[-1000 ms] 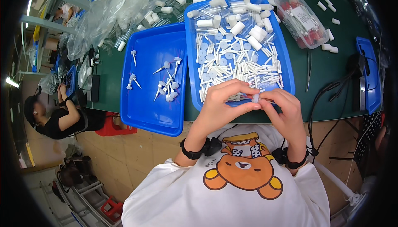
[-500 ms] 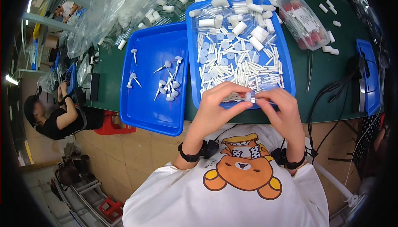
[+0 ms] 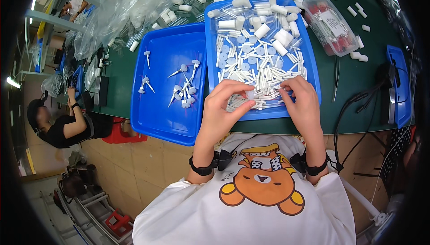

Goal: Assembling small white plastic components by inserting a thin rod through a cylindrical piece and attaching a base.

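Note:
My left hand (image 3: 227,104) is over the near left part of the right blue tray (image 3: 315,81). Its thumb and forefinger pinch a small whitish plastic disc (image 3: 250,95). Beside it, my right hand (image 3: 302,101) has its fingertips drawn together low among the short white tubes (image 3: 264,77). Whether a tube is between them is too small to tell. Translucent round discs (image 3: 252,60) lie among the tubes, and thick white cylinders (image 3: 262,31) with clear tubes fill the tray's far end.
Left of it, another blue tray (image 3: 154,124) holds several disc-and-tube pieces (image 3: 191,91). A clear plastic box (image 3: 331,25) with red contents and metal tweezers (image 3: 336,79) lie to the right. Plastic bags (image 3: 134,3) crowd the far left; black cables (image 3: 354,106) run at right. A person (image 3: 67,124) sits at left.
My hands have parted. The left has moved left with the disc, and the right has reached up and away into the white tubes. The view has shifted slightly.

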Demonstrator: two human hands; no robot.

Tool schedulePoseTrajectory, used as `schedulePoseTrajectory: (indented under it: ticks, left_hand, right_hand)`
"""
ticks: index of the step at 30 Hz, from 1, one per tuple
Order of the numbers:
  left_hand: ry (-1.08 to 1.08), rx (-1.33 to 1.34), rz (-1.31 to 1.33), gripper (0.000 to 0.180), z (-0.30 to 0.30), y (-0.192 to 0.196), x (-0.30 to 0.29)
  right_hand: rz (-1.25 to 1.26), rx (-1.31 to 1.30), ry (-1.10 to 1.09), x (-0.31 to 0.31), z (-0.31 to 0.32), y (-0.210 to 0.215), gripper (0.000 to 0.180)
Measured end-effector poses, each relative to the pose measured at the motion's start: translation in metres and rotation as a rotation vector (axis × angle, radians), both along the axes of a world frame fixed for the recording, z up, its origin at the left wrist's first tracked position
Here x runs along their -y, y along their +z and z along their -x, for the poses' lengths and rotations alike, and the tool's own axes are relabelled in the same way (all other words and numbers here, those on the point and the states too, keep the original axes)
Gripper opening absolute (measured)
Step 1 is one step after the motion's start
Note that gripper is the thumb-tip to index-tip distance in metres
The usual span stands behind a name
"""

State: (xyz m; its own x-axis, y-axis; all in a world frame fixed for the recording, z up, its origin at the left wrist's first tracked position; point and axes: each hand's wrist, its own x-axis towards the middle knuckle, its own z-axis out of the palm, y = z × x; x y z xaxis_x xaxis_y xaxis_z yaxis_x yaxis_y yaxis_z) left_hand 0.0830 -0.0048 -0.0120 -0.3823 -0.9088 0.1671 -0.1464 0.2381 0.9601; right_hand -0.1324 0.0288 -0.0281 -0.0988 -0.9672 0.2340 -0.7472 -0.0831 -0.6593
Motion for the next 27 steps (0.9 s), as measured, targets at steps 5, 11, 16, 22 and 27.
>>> schedulePoseTrajectory:
  ticks: [5, 11, 16, 22, 27]
  left_hand:
    - [-0.007, -0.048, -0.042, 0.035, 0.002, -0.001, -0.001]
    - [-0.022, -0.081, -0.089, 0.035, 0.002, -0.001, -0.001]
    - [-0.033, -0.149, -0.138, 0.036, 0.003, -0.001, -0.001]
    - [-0.072, -0.334, -0.343, 0.038, -0.001, -0.002, -0.001]
    - [-0.072, -0.411, -0.428, 0.036, -0.002, 0.002, 0.0]
  right_hand:
    - [0.003, 0.05, 0.048, -0.001, 0.001, 0.004, 0.012]
    - [0.007, 0.088, 0.118, -0.002, 0.002, 0.004, 0.014]
    - [-0.017, 0.181, 0.119, -0.006, 0.009, 0.008, 0.015]
    - [0.003, 0.331, 0.099, -0.01, 0.012, 0.021, 0.013]
    - [0.035, 0.34, 0.132, -0.012, 0.013, 0.024, 0.011]
